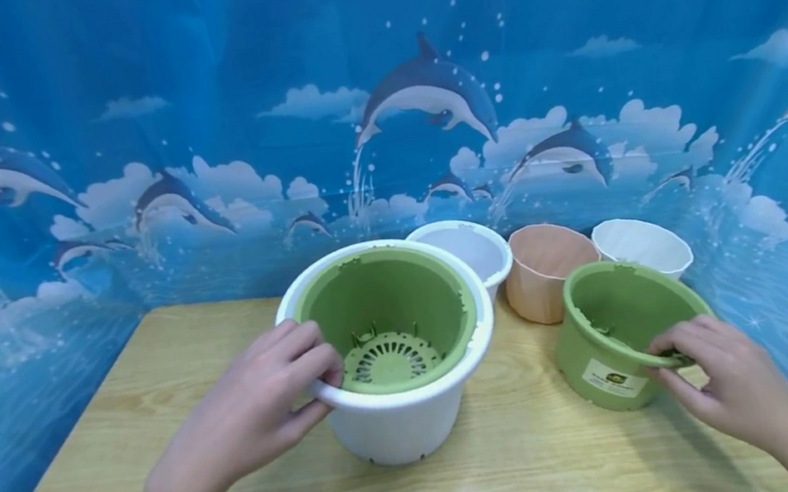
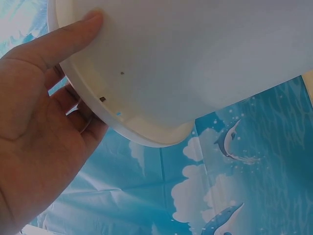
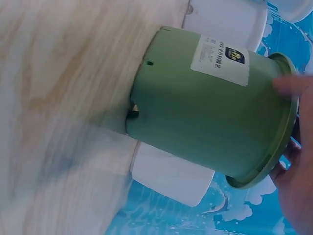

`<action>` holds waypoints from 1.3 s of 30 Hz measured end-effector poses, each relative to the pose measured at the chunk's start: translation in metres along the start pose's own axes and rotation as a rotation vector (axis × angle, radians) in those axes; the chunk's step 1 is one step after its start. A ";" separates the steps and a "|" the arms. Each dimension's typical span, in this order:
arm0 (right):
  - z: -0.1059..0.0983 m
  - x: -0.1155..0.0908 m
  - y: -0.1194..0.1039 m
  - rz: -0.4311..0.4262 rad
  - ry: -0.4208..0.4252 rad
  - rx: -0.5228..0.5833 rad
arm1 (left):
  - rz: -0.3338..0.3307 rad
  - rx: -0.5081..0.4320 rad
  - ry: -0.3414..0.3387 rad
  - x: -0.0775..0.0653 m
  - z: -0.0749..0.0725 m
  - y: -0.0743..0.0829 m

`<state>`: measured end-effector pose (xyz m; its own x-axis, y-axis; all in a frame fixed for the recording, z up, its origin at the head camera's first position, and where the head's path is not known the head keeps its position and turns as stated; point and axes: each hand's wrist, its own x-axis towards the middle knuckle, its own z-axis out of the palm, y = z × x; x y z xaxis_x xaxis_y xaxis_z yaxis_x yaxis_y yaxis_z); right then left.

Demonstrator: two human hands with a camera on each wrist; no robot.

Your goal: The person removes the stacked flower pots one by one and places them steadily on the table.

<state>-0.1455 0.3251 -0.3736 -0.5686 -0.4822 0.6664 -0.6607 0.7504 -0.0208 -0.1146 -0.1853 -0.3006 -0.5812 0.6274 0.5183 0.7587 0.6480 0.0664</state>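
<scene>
My left hand grips the left rim of a white flowerpot, thumb outside and fingers curled over the edge, as the left wrist view also shows. Nested inside that pot is a green flowerpot with a slotted bottom. On the right, my right hand pinches the near right rim of another green flowerpot. That pot has a white label on its side and stands on the table, slightly tilted in the head view.
Behind them, along the back of the wooden table, stand a pale white pot, a peach-coloured ribbed pot and a white ribbed pot. A blue dolphin curtain hangs around the table.
</scene>
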 end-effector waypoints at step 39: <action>0.050 0.147 -0.165 -0.332 0.132 0.443 | -0.008 0.001 0.006 0.000 0.001 0.000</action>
<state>-0.1449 0.1080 -0.3100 -0.2485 -0.5778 0.7774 -0.9520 0.2937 -0.0861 -0.1145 -0.1849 -0.3017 -0.5852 0.6199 0.5227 0.7541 0.6530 0.0697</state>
